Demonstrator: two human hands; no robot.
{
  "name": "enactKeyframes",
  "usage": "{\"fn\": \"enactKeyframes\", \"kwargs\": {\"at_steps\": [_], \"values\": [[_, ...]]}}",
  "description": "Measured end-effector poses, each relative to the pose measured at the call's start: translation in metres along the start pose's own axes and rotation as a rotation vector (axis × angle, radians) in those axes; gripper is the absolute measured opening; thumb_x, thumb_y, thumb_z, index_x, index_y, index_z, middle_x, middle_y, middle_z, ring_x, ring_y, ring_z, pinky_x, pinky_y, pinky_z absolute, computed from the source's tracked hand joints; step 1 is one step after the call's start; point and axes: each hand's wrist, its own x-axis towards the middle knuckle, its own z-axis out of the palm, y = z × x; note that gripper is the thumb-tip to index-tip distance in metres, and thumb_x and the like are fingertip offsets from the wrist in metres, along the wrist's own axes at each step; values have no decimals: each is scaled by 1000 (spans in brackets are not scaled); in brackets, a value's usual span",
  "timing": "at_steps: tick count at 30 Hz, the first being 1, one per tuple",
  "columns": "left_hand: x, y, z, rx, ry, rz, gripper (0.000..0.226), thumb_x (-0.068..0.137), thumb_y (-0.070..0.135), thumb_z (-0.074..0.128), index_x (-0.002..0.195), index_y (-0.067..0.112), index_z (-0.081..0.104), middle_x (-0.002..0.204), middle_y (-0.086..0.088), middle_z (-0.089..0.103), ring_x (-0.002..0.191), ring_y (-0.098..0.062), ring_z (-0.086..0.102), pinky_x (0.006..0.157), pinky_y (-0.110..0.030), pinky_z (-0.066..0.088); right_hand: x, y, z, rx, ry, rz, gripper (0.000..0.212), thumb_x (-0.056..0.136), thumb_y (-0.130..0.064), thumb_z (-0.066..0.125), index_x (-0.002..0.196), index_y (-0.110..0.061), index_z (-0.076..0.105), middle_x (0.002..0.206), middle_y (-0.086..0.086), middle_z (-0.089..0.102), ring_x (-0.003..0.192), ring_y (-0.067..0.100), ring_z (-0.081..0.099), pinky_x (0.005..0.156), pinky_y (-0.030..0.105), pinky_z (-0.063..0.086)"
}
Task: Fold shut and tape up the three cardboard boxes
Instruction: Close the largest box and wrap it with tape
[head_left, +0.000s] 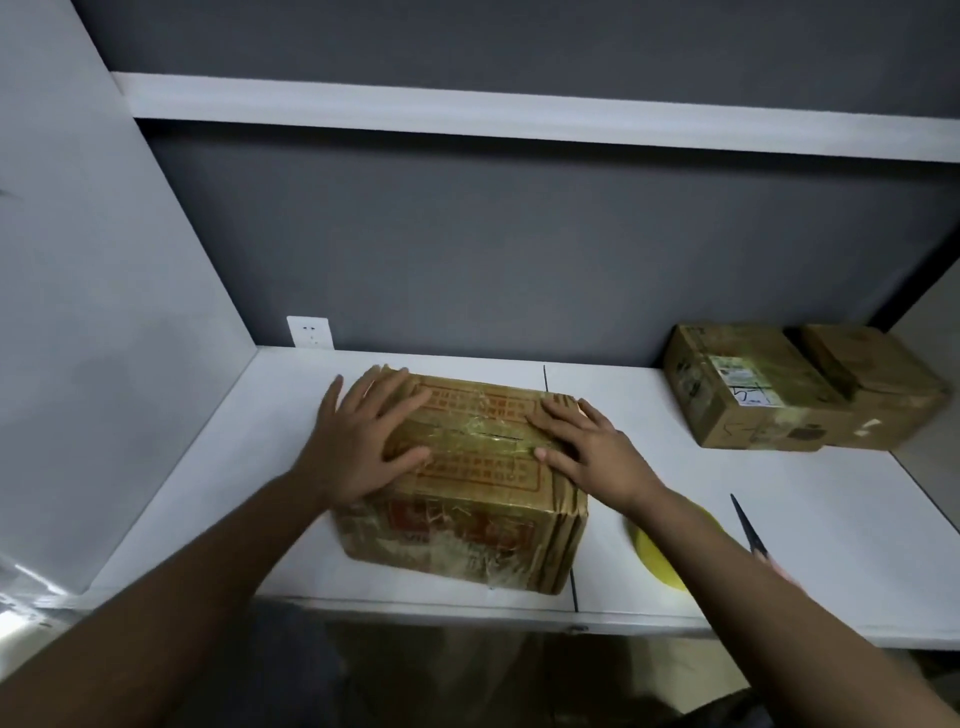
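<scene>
Both hands flat, left hand and right hand, pressing box flaps shut. Next we grab tape.

Rows of red printed characters inside a red border are showing on the top of the cardboard box in the middle, and larger red characters are running across its front face, but all of it is too blurred to read. A white shipping label with a green band is sitting on the top of the second box at the right, with dark handwritten marks below it, none legible.
</scene>
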Motion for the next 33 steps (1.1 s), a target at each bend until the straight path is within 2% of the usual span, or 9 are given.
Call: {"fn": "enactKeyframes", "kwargs": {"at_steps": [3, 6, 9, 18, 22, 24, 26, 30, 33], "values": [[6, -21, 19, -214, -195, -50, 78, 78, 77, 23, 148, 44, 13, 160, 7, -10, 147, -25, 0, 117, -52, 13, -8, -14, 10, -6, 236, 21, 44, 93, -44, 54, 137, -35, 51, 153, -8, 33, 141, 19, 26, 112, 32, 29], [3, -18, 27, -461, -129, -132, 80, 76, 72, 38, 147, 39, 25, 159, 14, -2, 146, -17, 9, 117, -46, 19, -13, -20, 21, 263, 176, 81, 50, 93, -42, 56, 140, -29, 46, 159, -7, 15, 146, 12, 13, 116, 30, 22], [0, -10, 29, -488, -77, -194, 68, 84, 64, 47, 145, 38, 33, 159, 15, 6, 144, -14, 18, 114, -43, 24, -11, -17, 23, 258, 163, 87, 56, 95, -44, 53, 146, -29, 37, 159, -10, 18, 148, 10, 4, 116, 26, 10], [-5, 8, 32, -444, 55, -315, 44, 94, 47, 46, 137, 36, 47, 155, 15, 22, 138, -15, 34, 109, -40, 33, 3, -5, 24, 198, 316, 52, 37, 97, -30, 52, 134, -27, 56, 139, -7, 50, 132, 17, 31, 107, 15, 14], [-5, 7, 32, -642, 82, -377, 36, 97, 36, 48, 133, 36, 51, 150, 18, 31, 135, -13, 38, 111, -43, 28, 6, 2, 23, 533, 161, 36, 38, 99, -15, 51, 137, -18, 51, 145, -2, 38, 139, 13, 27, 110, 14, 13], [-6, 7, 32, -838, 114, -411, 31, 98, 28, 48, 127, 37, 55, 146, 20, 36, 131, -8, 40, 109, -34, 30, 7, 3, 19, 667, 97, 24, 39, 99, -10, 49, 138, -14, 48, 148, -1, 32, 138, 6, 25, 107, 9, 14], [-7, 7, 28, -1030, 128, -429, 31, 100, 23, 46, 121, 42, 56, 139, 21, 44, 121, -3, 47, 98, -21, 39, 9, 4, 17, 722, 84, 39, 39, 99, -8, 49, 138, -13, 48, 148, -2, 32, 136, 3, 25, 105, 7, 15], [-12, 1, 11, -1523, 47, -495, 29, 95, 30, 53, 123, 37, 56, 115, 13, 66, 100, -11, 67, 75, -27, 57, 6, 2, 16, 900, 124, 86, 35, 97, -6, 53, 131, -12, 56, 146, -8, 38, 136, 3, 32, 110, 16, 24], [-6, 0, -4, -1282, -3, -530, 38, 93, 26, 58, 131, 24, 52, 128, 7, 57, 109, -13, 60, 79, -24, 54, -1, 2, 10, 1172, 98, 136, 34, 92, -6, 58, 125, -15, 63, 140, -7, 51, 128, 6, 48, 106, 25, 39]]}}
